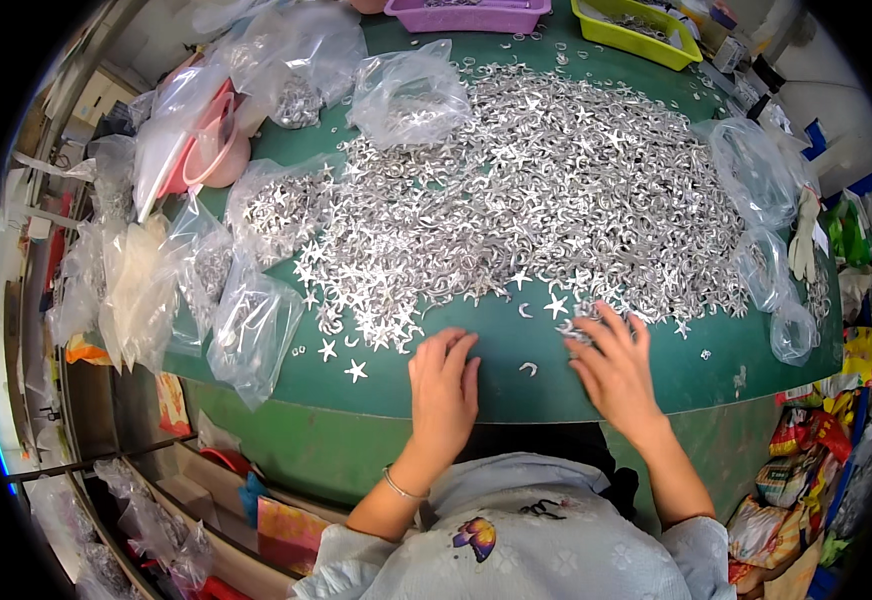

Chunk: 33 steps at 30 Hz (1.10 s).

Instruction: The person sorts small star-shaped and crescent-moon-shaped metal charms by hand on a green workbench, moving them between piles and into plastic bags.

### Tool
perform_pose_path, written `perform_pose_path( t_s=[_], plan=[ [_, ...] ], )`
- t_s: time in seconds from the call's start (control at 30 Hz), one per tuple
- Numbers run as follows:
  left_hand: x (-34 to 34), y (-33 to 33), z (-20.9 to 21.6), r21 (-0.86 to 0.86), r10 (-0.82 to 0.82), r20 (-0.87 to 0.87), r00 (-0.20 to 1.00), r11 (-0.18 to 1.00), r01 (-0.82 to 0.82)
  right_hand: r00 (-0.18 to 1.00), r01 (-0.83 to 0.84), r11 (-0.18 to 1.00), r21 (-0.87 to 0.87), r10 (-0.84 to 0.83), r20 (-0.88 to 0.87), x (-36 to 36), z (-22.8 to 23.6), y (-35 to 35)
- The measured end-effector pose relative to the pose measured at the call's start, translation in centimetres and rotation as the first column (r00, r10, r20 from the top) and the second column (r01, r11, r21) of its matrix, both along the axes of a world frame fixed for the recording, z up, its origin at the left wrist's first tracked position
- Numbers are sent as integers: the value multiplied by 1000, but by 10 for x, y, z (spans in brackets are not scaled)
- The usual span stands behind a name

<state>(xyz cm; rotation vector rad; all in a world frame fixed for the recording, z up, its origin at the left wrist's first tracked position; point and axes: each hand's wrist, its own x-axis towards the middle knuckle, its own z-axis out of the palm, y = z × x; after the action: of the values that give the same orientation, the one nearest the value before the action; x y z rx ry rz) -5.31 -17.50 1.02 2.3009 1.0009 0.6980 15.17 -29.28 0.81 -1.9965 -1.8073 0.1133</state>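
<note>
A wide heap of small silver metal pieces [596,190], star and crescent shapes, covers much of the green table [501,395]. My left hand [443,385] is by the near edge, its fingers loosely bent and nothing visible in it. To its left lie a loose star [356,371] and another star [328,349]. My right hand [616,370] has its fingers spread, with the tips touching a few pieces [568,327] at the heap's front edge. Between the hands are a crescent [528,368] and a star [556,305]. What lies under my right fingers is partly hidden.
Clear plastic bags, among them one bag [256,335], crowd the table's left side beside a pink basin [218,155]. A purple tray [468,15] and a yellow-green tray [638,35] stand at the far edge. More bags [756,175] and a glove [804,235] lie right.
</note>
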Motion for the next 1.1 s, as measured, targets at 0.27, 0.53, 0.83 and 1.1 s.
perform_pose_path(
  t_s=[0.27,0.53,0.83,1.1],
  plan=[
    [36,61,-1,249,-44,-275,960,962,116,989,-78,985,151,96,-113,-15,12,86],
    [30,38,-17,191,-163,-284,945,956,222,974,-218,967,-132,225,35,-12,11,72],
    [26,-19,-8,-78,-422,-61,905,906,417,1000,-28,992,-122,28,-3,10,27,17],
    [27,-20,-14,-62,-259,-33,965,964,257,984,-142,988,-65,133,-118,-14,22,36]
  ],
)
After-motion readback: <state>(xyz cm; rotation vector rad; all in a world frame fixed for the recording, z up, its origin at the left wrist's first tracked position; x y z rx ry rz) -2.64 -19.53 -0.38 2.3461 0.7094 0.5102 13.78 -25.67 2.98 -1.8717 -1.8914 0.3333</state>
